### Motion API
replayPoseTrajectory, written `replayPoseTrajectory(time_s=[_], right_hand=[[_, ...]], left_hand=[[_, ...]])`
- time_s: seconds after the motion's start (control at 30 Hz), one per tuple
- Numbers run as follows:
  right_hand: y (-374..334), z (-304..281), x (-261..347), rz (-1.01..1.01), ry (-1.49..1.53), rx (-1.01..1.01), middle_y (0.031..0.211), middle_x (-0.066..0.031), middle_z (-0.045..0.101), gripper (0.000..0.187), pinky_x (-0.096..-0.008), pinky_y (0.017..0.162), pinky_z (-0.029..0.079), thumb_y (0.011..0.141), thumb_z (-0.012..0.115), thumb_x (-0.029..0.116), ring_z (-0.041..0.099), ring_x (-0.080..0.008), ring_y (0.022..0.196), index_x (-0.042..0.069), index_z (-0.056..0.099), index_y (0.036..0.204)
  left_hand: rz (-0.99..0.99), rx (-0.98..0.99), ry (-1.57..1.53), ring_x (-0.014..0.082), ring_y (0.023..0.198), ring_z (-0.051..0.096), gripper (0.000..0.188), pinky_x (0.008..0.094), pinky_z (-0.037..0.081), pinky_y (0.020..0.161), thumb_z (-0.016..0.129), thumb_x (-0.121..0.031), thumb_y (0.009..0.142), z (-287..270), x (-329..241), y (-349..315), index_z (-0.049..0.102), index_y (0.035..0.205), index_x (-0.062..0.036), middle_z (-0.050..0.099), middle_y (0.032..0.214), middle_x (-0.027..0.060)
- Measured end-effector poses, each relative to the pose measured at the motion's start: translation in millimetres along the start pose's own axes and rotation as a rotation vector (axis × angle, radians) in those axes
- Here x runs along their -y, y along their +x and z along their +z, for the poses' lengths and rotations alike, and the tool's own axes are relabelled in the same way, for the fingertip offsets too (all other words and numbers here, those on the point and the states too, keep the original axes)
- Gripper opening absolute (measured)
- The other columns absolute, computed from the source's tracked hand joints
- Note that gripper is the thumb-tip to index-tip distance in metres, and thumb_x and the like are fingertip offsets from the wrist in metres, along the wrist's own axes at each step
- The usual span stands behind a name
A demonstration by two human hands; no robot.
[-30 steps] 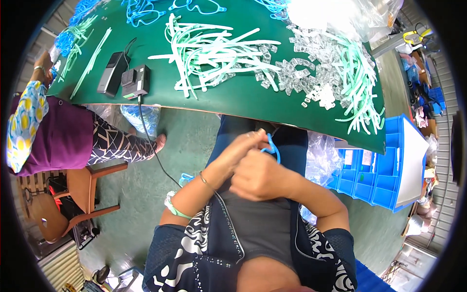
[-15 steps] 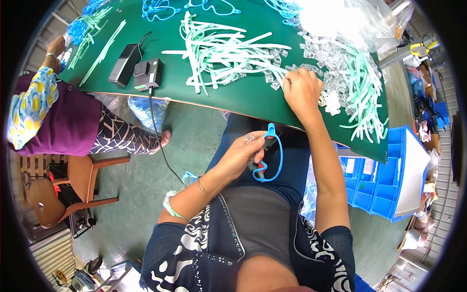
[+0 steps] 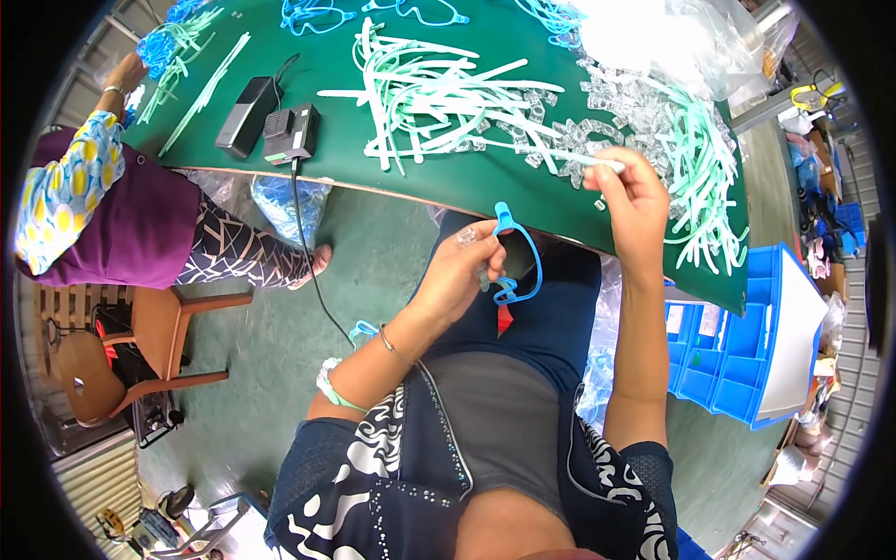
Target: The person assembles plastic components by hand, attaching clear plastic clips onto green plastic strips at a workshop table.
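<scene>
My left hand [image 3: 455,269] is closed on a blue eyewear frame [image 3: 538,271], held beyond the table's near edge above my lap. A small clear plastic piece [image 3: 467,237] is also in the fingers of that hand. My right hand [image 3: 638,207] pinches one end of a pale green strap [image 3: 595,161] just above the table. The rest of this strap stretches left toward a loose pile of similar straps [image 3: 420,89]. Clear plastic clips [image 3: 590,133] lie scattered behind my right hand, and more pale green straps [image 3: 698,177] are heaped to its right.
Two black devices, one [image 3: 246,117] beside another with a cable [image 3: 290,135], stand on the green table [image 3: 322,126]. Blue frames [image 3: 317,17] lie at the back. A co-worker's hand [image 3: 126,73] works at far left. Blue bins [image 3: 719,345] stand at right.
My right hand has lifted from the table and shifted right, drawing a strap end from the pile. My left hand has raised the blue frame slightly toward the table.
</scene>
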State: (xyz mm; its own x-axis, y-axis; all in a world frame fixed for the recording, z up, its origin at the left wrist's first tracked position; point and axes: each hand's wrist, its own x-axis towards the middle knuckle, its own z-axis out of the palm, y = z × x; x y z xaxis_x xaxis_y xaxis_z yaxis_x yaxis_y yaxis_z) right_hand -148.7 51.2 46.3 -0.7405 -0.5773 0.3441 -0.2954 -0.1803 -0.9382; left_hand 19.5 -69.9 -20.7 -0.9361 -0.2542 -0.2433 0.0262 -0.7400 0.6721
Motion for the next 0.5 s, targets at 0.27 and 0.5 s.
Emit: replayPoseTrajectory(time_s=[0.27, 0.5], right_hand=[[-71, -56, -19, 0.004, -0.590, 0.061, 0.089, -0.0091, 0.060, 0.026, -0.0294, 0.072, 0.046, 0.072, 0.059, -0.002, 0.059, -0.0181, 0.081, 0.004, 0.059, 0.098], [-43, 0, -21, -0.352, -0.969, 0.165, 0.096, -0.0080, 0.058, 0.026, -0.0376, 0.079, 0.040, 0.072, 0.065, 0.012, 0.054, -0.0276, 0.092, 0.007, 0.061, 0.098]], left_hand=[[-0.056, -0.004, -0.057, 0.0105, 0.063, 0.046, 0.022, 0.0248, 0.039, 0.065, 0.046, -0.010, 0.090, -9, 8, 4, 0.053, 0.107, -0.0001, 0.051, 0.070, 0.0016], [-0.012, -0.098, 0.005, 0.0102, 0.057, 0.045, 0.026, 0.0263, 0.040, 0.061, 0.048, -0.016, 0.092, -3, 17, 4, 0.053, 0.112, 0.0003, 0.048, 0.065, 0.0011]])
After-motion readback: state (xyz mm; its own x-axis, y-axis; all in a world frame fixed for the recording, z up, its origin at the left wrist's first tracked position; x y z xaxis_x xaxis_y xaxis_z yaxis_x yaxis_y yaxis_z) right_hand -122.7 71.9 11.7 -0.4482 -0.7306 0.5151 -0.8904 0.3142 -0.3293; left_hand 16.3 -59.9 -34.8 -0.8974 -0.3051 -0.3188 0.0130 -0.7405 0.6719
